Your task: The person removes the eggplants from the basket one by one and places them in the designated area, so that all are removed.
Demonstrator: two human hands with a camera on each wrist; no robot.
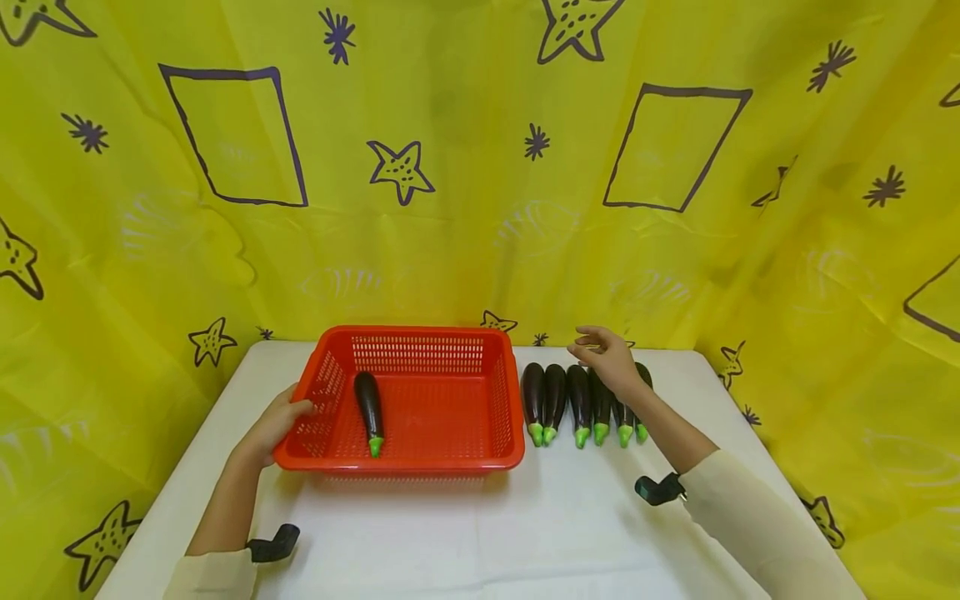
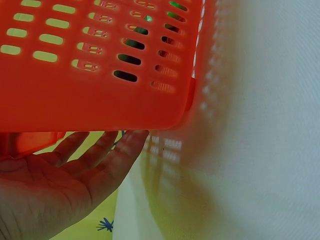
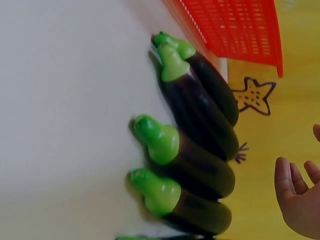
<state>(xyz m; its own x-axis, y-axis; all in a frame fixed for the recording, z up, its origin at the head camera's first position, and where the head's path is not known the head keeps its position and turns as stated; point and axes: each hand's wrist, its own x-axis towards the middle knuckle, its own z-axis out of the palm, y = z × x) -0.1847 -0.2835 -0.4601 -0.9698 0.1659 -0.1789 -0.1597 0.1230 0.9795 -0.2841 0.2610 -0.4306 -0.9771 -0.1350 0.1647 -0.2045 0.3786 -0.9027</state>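
Observation:
My left hand (image 1: 272, 429) grips the left rim of a red plastic basket (image 1: 405, 463), thumb over the edge. In the left wrist view, the fingers (image 2: 114, 160) reach along the outside of its slotted wall. One dark purple eggplant (image 1: 369, 408) with a green stem end lies inside the basket, left of centre. To the basket's right, several more eggplants (image 1: 580, 398) lie side by side, stem ends toward me. Over that row hovers my right hand (image 1: 611, 362), its fingers loosely bent and holding nothing; the forearm partly hides the rightmost eggplants.
A white-covered table (image 1: 480, 533) carries everything. Yellow curtains (image 1: 465, 250) with dark star and frame drawings hang behind it and at both sides. A dark camera mount sits on each wrist, such as the right one (image 1: 658, 490).

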